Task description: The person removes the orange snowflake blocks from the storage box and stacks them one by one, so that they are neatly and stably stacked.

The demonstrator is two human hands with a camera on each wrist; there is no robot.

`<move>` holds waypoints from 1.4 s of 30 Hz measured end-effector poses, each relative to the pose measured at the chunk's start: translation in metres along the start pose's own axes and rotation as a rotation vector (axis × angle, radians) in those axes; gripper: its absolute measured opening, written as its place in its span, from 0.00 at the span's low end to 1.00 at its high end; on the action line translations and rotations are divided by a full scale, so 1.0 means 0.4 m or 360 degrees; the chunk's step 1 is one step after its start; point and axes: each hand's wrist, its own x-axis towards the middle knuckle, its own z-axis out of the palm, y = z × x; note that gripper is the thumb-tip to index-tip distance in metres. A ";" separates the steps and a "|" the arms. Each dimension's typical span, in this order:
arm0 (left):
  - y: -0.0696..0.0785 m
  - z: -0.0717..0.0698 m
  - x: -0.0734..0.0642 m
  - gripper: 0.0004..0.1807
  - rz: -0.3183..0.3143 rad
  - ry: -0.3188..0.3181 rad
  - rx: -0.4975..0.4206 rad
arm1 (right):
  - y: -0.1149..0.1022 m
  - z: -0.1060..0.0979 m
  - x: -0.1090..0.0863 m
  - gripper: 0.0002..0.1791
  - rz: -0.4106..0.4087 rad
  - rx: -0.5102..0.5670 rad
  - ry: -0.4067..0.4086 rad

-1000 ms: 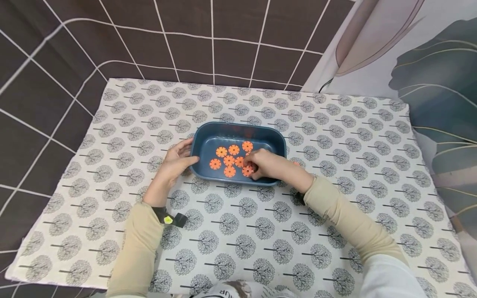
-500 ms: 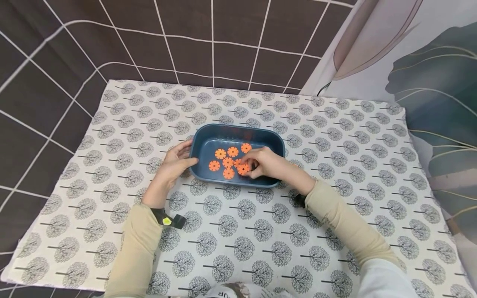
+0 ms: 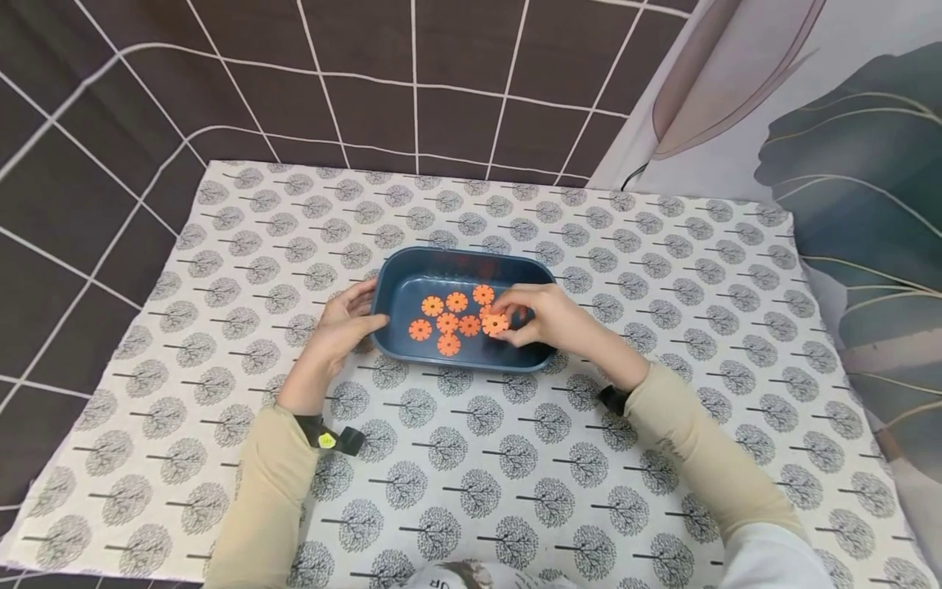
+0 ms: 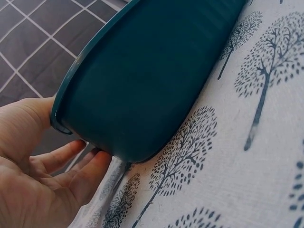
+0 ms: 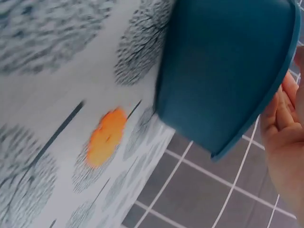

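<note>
A dark blue oblong plastic bin (image 3: 412, 282) stands on the table, with several orange notched plastic discs (image 3: 447, 323) lying flat on its floor. My left hand (image 3: 338, 334) grips the bin's left end, thumb over the rim and fingers along the outer wall, as the left wrist view shows below the bin wall (image 4: 142, 80). Over the right half of the bin, my right hand (image 3: 550, 317) pinches one orange notched disc (image 3: 495, 324) between thumb and fingers. That disc overlaps another one behind it. In the right wrist view the bin wall (image 5: 223, 71) hides the fingertips.
A single orange disc (image 5: 107, 137) lies on the cloth outside the bin, hidden by my right hand or arm in the head view. The tree-print tablecloth (image 3: 486, 458) surrounds the bin. Behind the table hangs a dark curtain (image 3: 464, 123) with a white grid.
My right hand has shifted left within the bin, then back right, now holding up a disc from among those on the floor. My left hand keeps its place at the bin's end.
</note>
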 end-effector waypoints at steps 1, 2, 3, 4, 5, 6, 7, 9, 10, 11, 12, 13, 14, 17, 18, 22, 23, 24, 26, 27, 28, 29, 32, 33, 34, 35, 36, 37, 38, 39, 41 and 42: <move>0.000 0.000 0.000 0.40 -0.0001 0.0001 0.0006 | 0.000 -0.007 -0.009 0.14 0.0008 -0.0003 0.0014; -0.001 0.000 0.001 0.40 -0.0002 0.0002 0.0010 | 0.000 -0.015 -0.019 0.14 0.0023 -0.0005 0.0025; -0.001 0.000 0.001 0.40 -0.0001 0.0003 0.0015 | 0.000 -0.022 -0.030 0.15 0.0041 -0.0012 0.0040; -0.001 0.000 0.001 0.40 0.0000 0.0006 0.0021 | 0.001 -0.029 -0.040 0.15 0.0057 -0.0022 0.0061; -0.001 0.000 0.001 0.40 0.0000 0.0006 0.0023 | 0.003 -0.035 -0.052 0.16 0.0080 -0.0025 0.0086; -0.001 0.000 0.001 0.40 0.0005 0.0002 0.0027 | 0.005 -0.041 -0.064 0.16 0.0097 -0.0022 0.0115; -0.002 0.001 0.001 0.40 0.0005 -0.0001 0.0026 | 0.006 -0.047 -0.074 0.17 0.0105 -0.0028 0.0136; -0.001 0.003 0.001 0.40 0.0003 -0.0005 0.0022 | 0.009 -0.057 -0.092 0.18 0.0118 -0.0048 0.0176; -0.001 0.002 0.001 0.40 0.0005 -0.0006 0.0021 | 0.011 -0.061 -0.100 0.19 0.0124 -0.0053 0.0194; 0.000 0.002 0.001 0.40 0.0007 -0.0006 0.0018 | 0.012 -0.066 -0.107 0.19 0.0130 -0.0054 0.0211; 0.000 0.002 0.001 0.39 0.0010 -0.0006 0.0018 | 0.014 -0.071 -0.114 0.19 0.0136 -0.0063 0.0230; 0.001 0.001 0.001 0.39 0.0010 -0.0002 0.0012 | 0.016 -0.075 -0.120 0.19 0.0146 -0.0084 0.0246; 0.001 0.000 0.001 0.39 0.0014 -0.0001 0.0009 | 0.018 -0.078 -0.127 0.19 0.0158 -0.0103 0.0264; 0.002 0.000 0.001 0.39 0.0020 -0.0005 -0.0003 | 0.024 -0.089 -0.147 0.20 0.0184 -0.0141 0.0312; 0.003 0.000 0.001 0.40 0.0019 -0.0007 -0.0004 | 0.026 -0.091 -0.154 0.20 0.0190 -0.0158 0.0327; 0.002 0.001 0.001 0.40 0.0003 0.0001 0.0002 | 0.032 -0.097 -0.181 0.22 0.0212 -0.0209 0.0366; 0.002 0.001 0.001 0.39 0.0001 0.0003 0.0005 | 0.033 -0.098 -0.188 0.22 0.0226 -0.0229 0.0374; 0.002 0.001 0.001 0.39 -0.0001 0.0003 0.0010 | 0.034 -0.098 -0.194 0.21 0.0249 -0.0245 0.0374; 0.001 0.002 0.001 0.39 -0.0005 0.0003 0.0016 | 0.037 -0.097 -0.208 0.21 0.0303 -0.0264 0.0368; 0.000 0.003 0.000 0.39 -0.0007 -0.0002 0.0016 | 0.038 -0.096 -0.215 0.20 0.0328 -0.0270 0.0360; 0.000 0.003 0.000 0.39 -0.0008 -0.0005 0.0016 | 0.040 -0.095 -0.220 0.20 0.0353 -0.0273 0.0348; 0.000 0.003 0.000 0.40 -0.0010 -0.0006 0.0016 | 0.042 -0.094 -0.225 0.19 0.0383 -0.0281 0.0337; -0.002 0.004 0.000 0.40 -0.0015 -0.0008 0.0001 | 0.050 -0.090 -0.240 0.19 0.0430 -0.0284 0.0316; -0.001 0.004 0.000 0.40 -0.0016 -0.0007 0.0000 | 0.052 -0.089 -0.243 0.18 0.0437 -0.0279 0.0314; -0.001 0.004 0.000 0.40 -0.0014 -0.0006 -0.0001 | 0.054 -0.088 -0.246 0.18 0.0445 -0.0276 0.0310; -0.001 0.004 0.000 0.40 -0.0011 -0.0007 -0.0002 | 0.056 -0.088 -0.248 0.18 0.0453 -0.0277 0.0305; 0.000 0.004 0.000 0.40 -0.0011 -0.0005 -0.0003 | 0.057 -0.087 -0.251 0.18 0.0461 -0.0275 0.0298; 0.000 0.004 0.000 0.40 -0.0010 -0.0003 -0.0002 | 0.058 -0.087 -0.252 0.18 0.0481 -0.0274 0.0288; 0.001 0.004 -0.001 0.40 -0.0012 -0.0001 0.0001 | 0.059 -0.086 -0.254 0.18 0.0506 -0.0272 0.0277; 0.002 0.004 -0.002 0.40 -0.0012 -0.0002 0.0003 | 0.059 -0.086 -0.254 0.18 0.0527 -0.0276 0.0260; 0.003 0.004 -0.002 0.40 -0.0015 0.0000 0.0002 | 0.061 -0.086 -0.256 0.18 0.0581 -0.0301 0.0213; 0.004 0.005 -0.003 0.40 -0.0019 0.0002 0.0000 | 0.062 -0.085 -0.257 0.18 0.0606 -0.0311 0.0190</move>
